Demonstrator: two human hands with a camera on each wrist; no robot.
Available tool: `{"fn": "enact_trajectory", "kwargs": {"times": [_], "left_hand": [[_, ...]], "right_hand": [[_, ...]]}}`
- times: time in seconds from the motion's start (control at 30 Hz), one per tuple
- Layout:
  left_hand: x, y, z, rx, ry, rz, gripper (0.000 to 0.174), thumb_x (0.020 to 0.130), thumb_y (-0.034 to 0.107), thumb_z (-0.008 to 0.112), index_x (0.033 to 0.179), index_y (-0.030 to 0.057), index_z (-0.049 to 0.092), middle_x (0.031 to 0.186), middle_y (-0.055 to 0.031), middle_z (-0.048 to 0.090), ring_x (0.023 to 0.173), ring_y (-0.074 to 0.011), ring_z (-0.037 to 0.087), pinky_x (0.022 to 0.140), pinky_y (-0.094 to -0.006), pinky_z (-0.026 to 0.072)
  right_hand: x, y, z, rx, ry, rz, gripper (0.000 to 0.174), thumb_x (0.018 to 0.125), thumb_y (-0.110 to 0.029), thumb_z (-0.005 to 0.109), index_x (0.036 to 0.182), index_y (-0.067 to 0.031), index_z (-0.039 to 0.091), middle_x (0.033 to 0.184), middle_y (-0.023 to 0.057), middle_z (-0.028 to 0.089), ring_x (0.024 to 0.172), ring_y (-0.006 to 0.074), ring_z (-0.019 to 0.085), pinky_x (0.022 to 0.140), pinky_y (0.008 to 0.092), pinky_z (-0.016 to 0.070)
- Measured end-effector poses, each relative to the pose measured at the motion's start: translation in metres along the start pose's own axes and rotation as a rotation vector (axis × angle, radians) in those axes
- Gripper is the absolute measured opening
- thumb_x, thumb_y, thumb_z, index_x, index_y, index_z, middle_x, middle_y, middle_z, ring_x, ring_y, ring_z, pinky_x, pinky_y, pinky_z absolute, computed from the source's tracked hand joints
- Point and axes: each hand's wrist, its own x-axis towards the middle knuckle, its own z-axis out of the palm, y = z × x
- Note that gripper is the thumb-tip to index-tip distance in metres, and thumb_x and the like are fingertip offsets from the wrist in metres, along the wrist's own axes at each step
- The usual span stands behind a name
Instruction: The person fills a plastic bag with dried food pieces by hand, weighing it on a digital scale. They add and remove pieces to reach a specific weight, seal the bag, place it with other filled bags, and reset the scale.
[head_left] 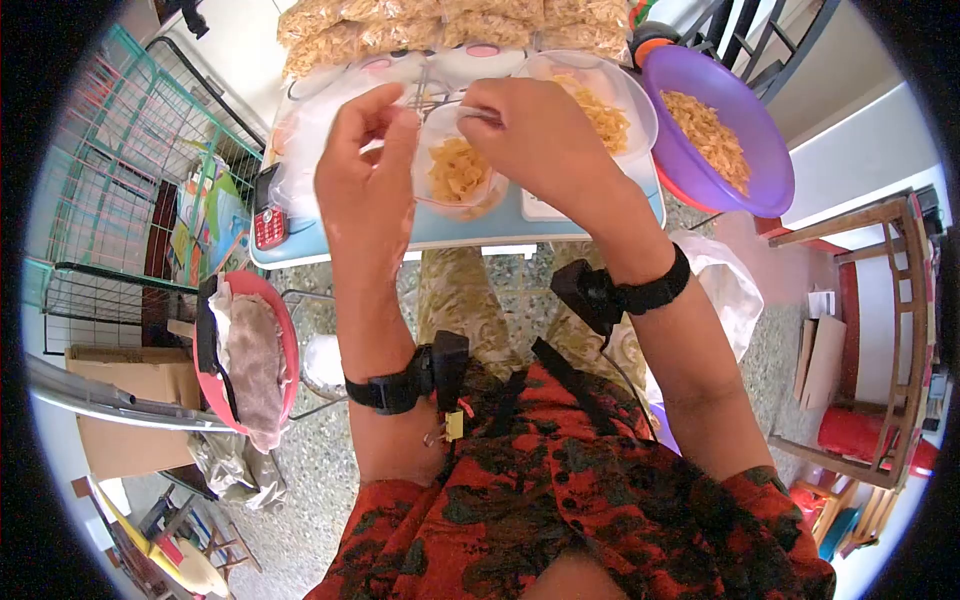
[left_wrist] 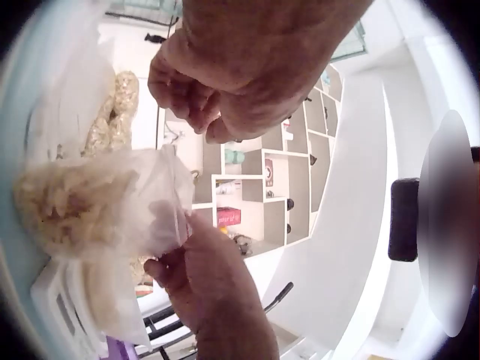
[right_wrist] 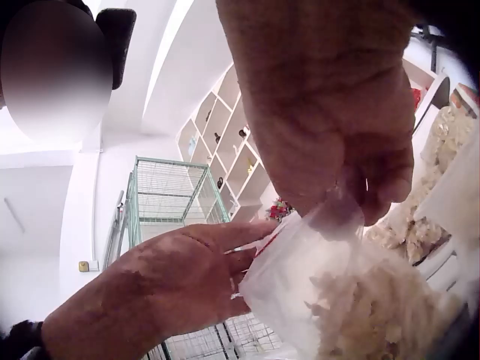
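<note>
My right hand (head_left: 540,130) pinches the top edge of a clear plastic bag (head_left: 457,150), seen also in the left wrist view as a bag (left_wrist: 161,195) with the right hand (left_wrist: 217,285) at its mouth. Yellowish, flat dry pieces (right_wrist: 375,307) fill its lower part. A red line runs along the bag's top edge in the right wrist view. On the bag's other side is my left hand (head_left: 370,150), its fingers loosely bent and holding nothing. In the left wrist view this left hand (left_wrist: 240,75) stands apart from the bag.
Filled clear bags (head_left: 460,25) are piled at the table's back. A translucent bowl (head_left: 640,100) and a purple basin (head_left: 770,170), both with yellowish pieces, stand on the right. A white device (head_left: 540,207) and a red phone (head_left: 270,228) lie near the table's front edge.
</note>
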Motion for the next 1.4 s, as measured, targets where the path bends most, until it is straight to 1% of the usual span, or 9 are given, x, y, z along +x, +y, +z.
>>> {"fn": "enact_trajectory", "kwargs": {"times": [0.07,0.13,0.27,0.37,0.77,0.87,0.97,1.07,1.4], "left_hand": [[-0.004,-0.002,-0.014,-0.027,0.091,-0.112,0.02,0.093,0.019,0.065,0.101,0.001,0.063,0.074,0.0007,0.058,0.066,-0.0057,0.049,0.058,-0.0209,0.04],[-0.009,-0.002,-0.028,-0.065,0.104,-0.205,0.031,0.094,0.031,0.065,0.082,0.0028,0.061,0.062,0.004,0.05,0.054,-0.0035,0.038,0.048,-0.0202,0.0301],[-0.019,0.027,-0.031,0.226,-0.244,-0.538,0.059,0.085,0.058,0.066,0.067,0.0024,0.058,0.053,0.0013,0.048,0.05,-0.0036,0.041,0.047,-0.0194,0.0318],[-0.022,0.021,-0.029,0.133,-0.434,-0.614,0.061,0.09,0.061,0.056,0.072,0.0027,0.06,0.055,-0.0041,0.055,0.048,-0.0101,0.051,0.045,-0.025,0.0385],[-0.007,-0.014,0.008,-0.102,-0.033,-0.317,0.026,0.094,0.025,0.062,0.097,-0.0013,0.06,0.077,-0.007,0.067,0.061,-0.0107,0.062,0.053,-0.0234,0.0475],[-0.002,-0.015,0.011,-0.127,0.008,-0.267,0.025,0.095,0.023,0.062,0.1,-0.0015,0.061,0.076,-0.0046,0.065,0.062,-0.0083,0.059,0.054,-0.0219,0.0467],[0.003,-0.018,0.014,-0.084,0.009,-0.22,0.026,0.096,0.023,0.062,0.104,-0.0013,0.062,0.076,-0.0031,0.063,0.063,-0.0066,0.056,0.056,-0.0213,0.0459],[0.006,-0.018,0.018,-0.056,-0.008,-0.189,0.027,0.096,0.024,0.062,0.106,-0.0003,0.064,0.076,-0.0024,0.062,0.063,-0.0061,0.055,0.056,-0.0215,0.0457],[0.007,-0.017,0.019,-0.02,-0.04,-0.265,0.027,0.094,0.025,0.063,0.104,0.0009,0.066,0.071,-0.001,0.059,0.059,-0.007,0.053,0.054,-0.0217,0.0455]], "right_hand": [[-0.004,0.0,0.0,0.046,0.039,0.061,0.023,0.082,-0.025,0.057,0.087,-0.005,0.067,0.081,0.0203,0.066,0.078,0.0405,0.064,0.071,0.0508,0.0508],[-0.005,0.006,0.005,0.105,0.104,0.064,0.024,0.084,-0.025,0.06,0.087,-0.0017,0.066,0.072,0.0158,0.063,0.065,0.0305,0.06,0.062,0.0417,0.0463],[-0.002,0.002,0.004,0.114,0.142,0.074,0.025,0.086,-0.024,0.061,0.086,0.0001,0.065,0.067,0.0131,0.062,0.057,0.0228,0.058,0.056,0.0359,0.0437],[-0.002,0.0,0.008,0.157,0.164,0.094,0.025,0.087,-0.024,0.062,0.087,0.0001,0.065,0.066,0.0114,0.062,0.056,0.0201,0.057,0.055,0.0348,0.0433],[-0.011,0.013,0.01,0.299,0.132,0.197,0.022,0.086,-0.019,0.064,0.102,-0.0033,0.06,0.076,0.0106,0.065,0.064,0.0188,0.06,0.061,0.033,0.0476],[-0.011,0.014,0.011,0.203,0.255,0.058,0.023,0.082,-0.014,0.066,0.102,-0.005,0.06,0.103,0.0147,0.064,0.09,0.0247,0.062,0.079,0.0365,0.0489],[-0.005,0.013,0.005,0.012,0.376,-0.235,0.025,0.076,-0.014,0.063,0.1,-0.0064,0.061,0.127,0.0214,0.053,0.117,0.039,0.051,0.096,0.0453,0.0439],[0.002,0.012,0.004,-0.12,0.277,-0.455,0.03,0.076,-0.001,0.06,0.106,-0.0051,0.06,0.131,0.0182,0.048,0.122,0.0388,0.044,0.104,0.045,0.0372],[-0.01,0.024,0.021,0.004,0.267,-0.201,0.024,0.082,-0.005,0.062,0.106,-0.0022,0.065,0.129,0.0187,0.052,0.12,0.0358,0.049,0.101,0.0434,0.0406]]}}
